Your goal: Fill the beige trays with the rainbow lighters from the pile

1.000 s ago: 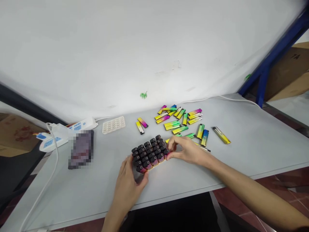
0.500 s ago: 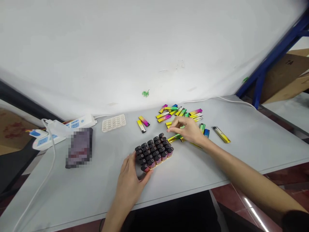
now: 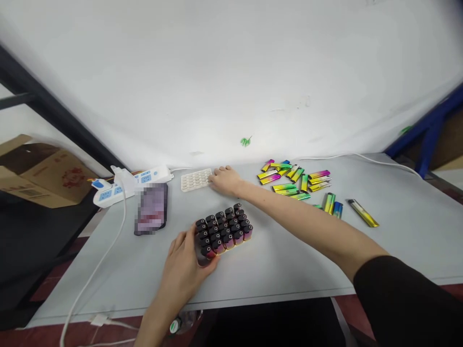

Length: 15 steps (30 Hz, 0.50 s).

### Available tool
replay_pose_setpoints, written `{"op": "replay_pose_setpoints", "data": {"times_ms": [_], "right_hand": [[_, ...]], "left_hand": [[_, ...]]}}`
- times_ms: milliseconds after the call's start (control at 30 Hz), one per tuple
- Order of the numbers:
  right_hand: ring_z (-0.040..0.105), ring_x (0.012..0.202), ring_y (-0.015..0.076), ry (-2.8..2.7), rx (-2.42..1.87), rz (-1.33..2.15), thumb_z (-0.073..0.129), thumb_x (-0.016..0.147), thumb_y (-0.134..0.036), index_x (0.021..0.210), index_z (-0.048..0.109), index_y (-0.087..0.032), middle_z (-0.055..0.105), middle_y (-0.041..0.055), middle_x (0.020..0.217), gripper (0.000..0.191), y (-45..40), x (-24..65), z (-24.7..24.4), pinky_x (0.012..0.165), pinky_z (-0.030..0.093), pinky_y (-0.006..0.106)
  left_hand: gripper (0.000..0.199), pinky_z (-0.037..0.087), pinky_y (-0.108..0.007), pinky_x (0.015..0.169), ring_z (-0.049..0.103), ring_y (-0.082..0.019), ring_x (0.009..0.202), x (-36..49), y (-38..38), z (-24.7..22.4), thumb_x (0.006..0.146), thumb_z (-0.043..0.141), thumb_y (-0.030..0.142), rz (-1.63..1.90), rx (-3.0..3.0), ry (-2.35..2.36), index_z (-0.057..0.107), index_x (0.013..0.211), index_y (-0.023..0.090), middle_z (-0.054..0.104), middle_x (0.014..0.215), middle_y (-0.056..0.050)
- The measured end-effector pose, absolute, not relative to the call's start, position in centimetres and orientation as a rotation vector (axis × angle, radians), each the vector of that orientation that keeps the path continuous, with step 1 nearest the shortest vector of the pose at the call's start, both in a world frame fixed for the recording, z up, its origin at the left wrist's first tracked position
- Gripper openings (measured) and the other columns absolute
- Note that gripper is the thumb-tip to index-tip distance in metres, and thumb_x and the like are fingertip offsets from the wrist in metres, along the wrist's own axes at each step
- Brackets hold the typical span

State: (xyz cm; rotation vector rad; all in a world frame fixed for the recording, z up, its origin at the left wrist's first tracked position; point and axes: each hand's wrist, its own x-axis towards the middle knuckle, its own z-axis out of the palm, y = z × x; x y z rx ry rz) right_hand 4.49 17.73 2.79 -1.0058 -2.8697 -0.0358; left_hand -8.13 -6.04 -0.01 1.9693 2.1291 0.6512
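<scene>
Black-topped lighters (image 3: pixel 224 229) stand upright in tight rows in a pale holder near the front of the table. My left hand (image 3: pixel 186 260) is closed around the left end of this block, thumb along the front and fingers behind. Farther back, my right hand (image 3: pixel 224 180) reaches across to the right end of a white tray (image 3: pixel 195 180) with rows of slots. Its fingers are curled at that end and seem to grip it, though the fingertips are partly hidden. My right forearm crosses above the table between the block and the loose lighters.
Shiny loose lighters (image 3: pixel 285 189) in yellow, green and pink lie scattered at the right. One yellow lighter (image 3: pixel 363 213) lies apart. At the left are a pixelated flat object (image 3: pixel 152 207), a white power strip (image 3: pixel 126 183) and a trailing cable (image 3: pixel 119 236). The wall borders the table's back.
My right hand has gone from beside the loose lighters leftward to the white tray. The two lighters near the tray are now hidden behind my arm. My left hand still holds the block.
</scene>
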Motion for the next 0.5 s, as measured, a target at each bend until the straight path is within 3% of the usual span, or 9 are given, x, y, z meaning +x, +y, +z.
{"op": "replay_pose_setpoints", "data": {"times_ms": [233,300,500], "right_hand": [[0.060,0.106,0.0281,-2.735,-1.120,-0.065,0.038,0.104,-0.026,0.114,0.063,-0.013,0.068,0.0148,0.114,0.030,17.5,7.0,3.2,0.090,0.035,0.039],[0.060,0.106,0.0280,-2.660,-1.157,-0.092,0.038,0.105,-0.029,0.116,0.063,-0.014,0.068,0.0146,0.113,0.031,17.0,9.9,4.4,0.090,0.035,0.040],[0.062,0.094,0.0256,-2.365,-1.143,-0.041,0.049,0.101,-0.029,0.099,0.068,-0.020,0.070,0.0096,0.099,0.022,13.6,22.0,7.5,0.084,0.041,0.038]], "left_hand": [[0.079,0.043,-0.051,0.105,0.057,-0.036,0.120,-9.3,-3.7,-0.3,0.071,0.069,0.037,0.684,1.903,2.257,0.040,0.141,0.016,0.063,0.121,-0.014],[0.080,0.043,-0.050,0.106,0.057,-0.036,0.121,-9.3,-2.2,-0.4,0.069,0.069,0.033,0.712,1.871,2.291,0.039,0.141,0.016,0.063,0.123,-0.014],[0.084,0.040,-0.054,0.106,0.050,-0.042,0.129,-10.2,2.5,0.1,0.073,0.068,0.030,0.627,1.778,2.350,0.032,0.144,0.006,0.059,0.130,-0.021]]}}
